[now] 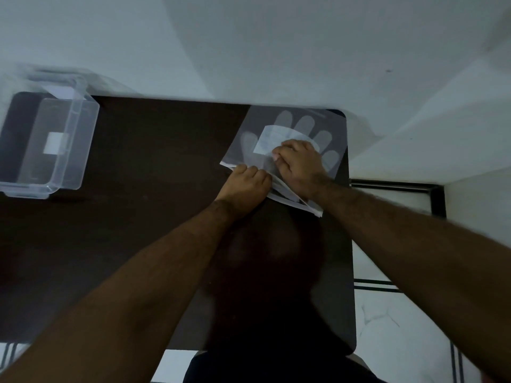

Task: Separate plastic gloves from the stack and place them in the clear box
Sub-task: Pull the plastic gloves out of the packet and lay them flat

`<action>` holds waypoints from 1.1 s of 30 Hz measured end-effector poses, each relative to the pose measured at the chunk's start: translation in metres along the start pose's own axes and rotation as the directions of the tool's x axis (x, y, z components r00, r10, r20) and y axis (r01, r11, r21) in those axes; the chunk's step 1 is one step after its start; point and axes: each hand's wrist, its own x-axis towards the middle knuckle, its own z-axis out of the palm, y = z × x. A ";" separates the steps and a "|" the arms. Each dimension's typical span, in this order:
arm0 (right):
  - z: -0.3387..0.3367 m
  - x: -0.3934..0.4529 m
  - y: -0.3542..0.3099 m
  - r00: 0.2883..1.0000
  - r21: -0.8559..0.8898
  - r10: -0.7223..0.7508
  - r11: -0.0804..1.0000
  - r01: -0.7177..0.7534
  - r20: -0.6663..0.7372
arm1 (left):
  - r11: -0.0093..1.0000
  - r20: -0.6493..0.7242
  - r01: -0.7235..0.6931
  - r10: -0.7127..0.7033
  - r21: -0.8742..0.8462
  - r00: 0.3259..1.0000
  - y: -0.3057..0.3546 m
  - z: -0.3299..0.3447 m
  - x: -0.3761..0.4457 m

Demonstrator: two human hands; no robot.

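A flat stack of translucent plastic gloves [301, 128] with a white paper label lies at the far right corner of the dark table [154, 167]. My left hand [244, 183] pinches the stack's near left edge, fingers closed on the plastic. My right hand [300, 164] presses down on the stack's middle, fingertips curled onto the top sheet beside the label. The layers fan apart slightly along the near edge under both hands. The clear box [48, 145] stands at the far left of the table, nothing visible inside but a white sticker.
The table sits against a white wall. Its right edge runs just past the glove stack, with pale floor and a black metal frame [398, 186] beyond. My dark-clothed body shows at the near edge.
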 end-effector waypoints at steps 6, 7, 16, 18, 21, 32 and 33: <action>0.002 0.008 0.000 0.971 -0.199 -0.011 0.978 0.060 0.239 | 0.999 -0.019 -0.043 0.044 0.028 0.999 -0.001 0.004 -0.011; 0.001 0.008 0.000 0.972 -0.203 -0.017 0.977 0.066 0.236 | 0.998 -0.019 -0.046 0.047 0.031 0.999 -0.001 0.005 -0.013; 0.003 0.015 0.008 0.970 -0.224 -0.046 0.969 0.101 0.238 | 0.999 0.023 -0.032 0.033 -0.025 0.999 0.025 0.005 -0.052; 0.003 0.016 0.006 0.970 -0.238 -0.063 0.964 0.120 0.234 | 0.999 0.037 -0.027 0.028 -0.043 0.999 0.033 0.005 -0.064; 0.003 0.016 0.002 0.968 -0.245 -0.088 0.958 0.147 0.235 | 0.998 0.007 -0.004 0.004 -0.067 1.000 0.045 0.005 -0.081; -0.008 -0.015 -0.024 0.976 -0.317 -0.160 0.927 0.200 0.149 | 0.988 -0.142 0.103 -0.119 -0.113 0.983 0.107 0.022 -0.162; -0.008 -0.026 -0.028 0.971 -0.322 -0.209 0.917 0.235 0.114 | 0.987 -0.138 0.113 -0.129 -0.117 0.982 0.112 0.021 -0.167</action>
